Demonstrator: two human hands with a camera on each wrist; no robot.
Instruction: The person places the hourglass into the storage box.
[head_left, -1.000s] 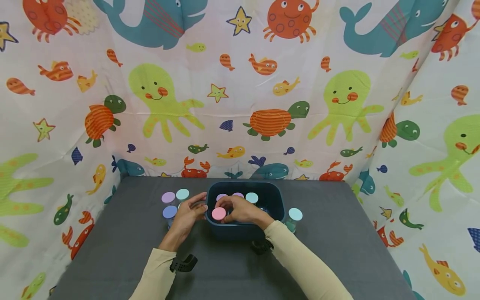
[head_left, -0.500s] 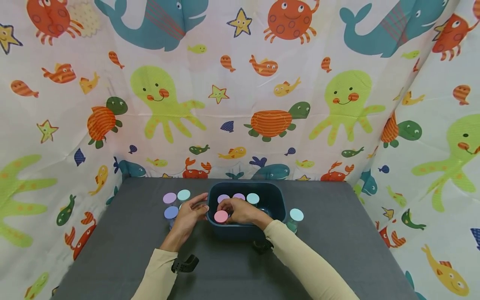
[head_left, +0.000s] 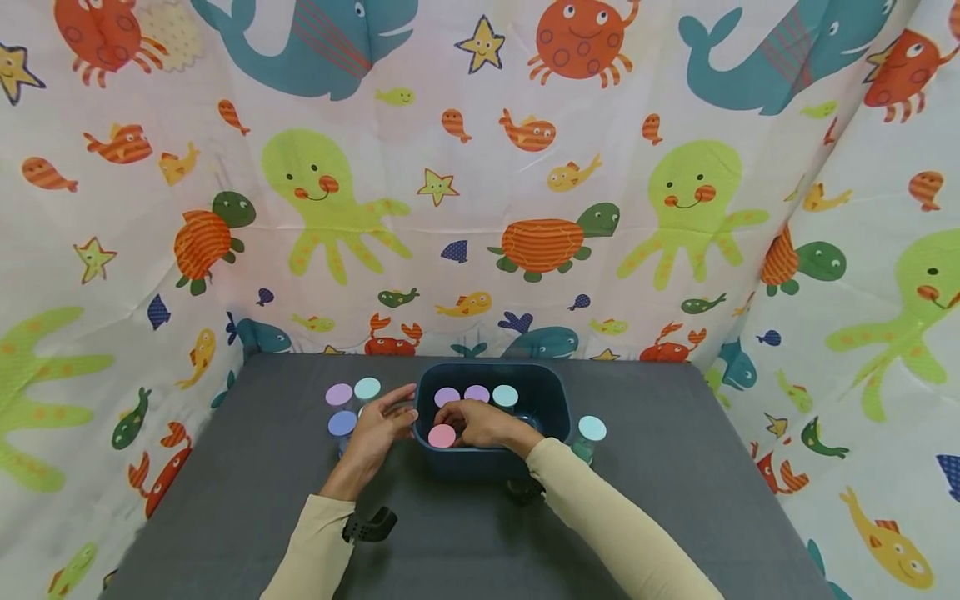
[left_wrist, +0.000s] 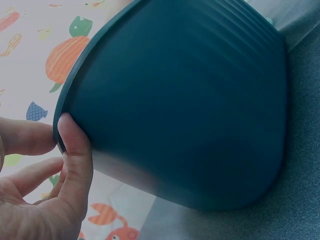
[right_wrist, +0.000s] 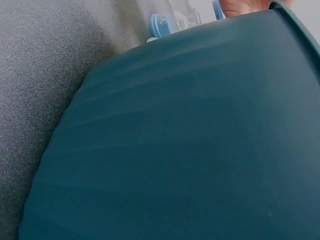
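A dark blue plastic bin (head_left: 487, 467) stands near the back of the table. My left hand (head_left: 375, 433) pinches its left rim; the left wrist view shows the thumb (left_wrist: 75, 145) against the outer wall. Inside the bin, my right hand (head_left: 483, 423) holds a small jar with a pink lid (head_left: 442, 436) at the near left corner, its body hidden by the front wall. Behind it in the bin are two jars with purple lids (head_left: 447, 397) and one with a mint lid (head_left: 505, 396). The bin's wall (right_wrist: 190, 135) hides the right hand from its wrist camera.
Left of the bin stand jars with a purple lid (head_left: 339, 395), a mint lid (head_left: 367, 388) and a blue lid (head_left: 342, 423), partly behind the left hand. A mint-lidded jar (head_left: 592, 428) stands right of the bin. A patterned curtain (head_left: 480, 183) rises behind the table.
The pink-lidded jar has gone slightly lower in the bin's near left corner with my right hand. My left hand keeps its place at the rim.
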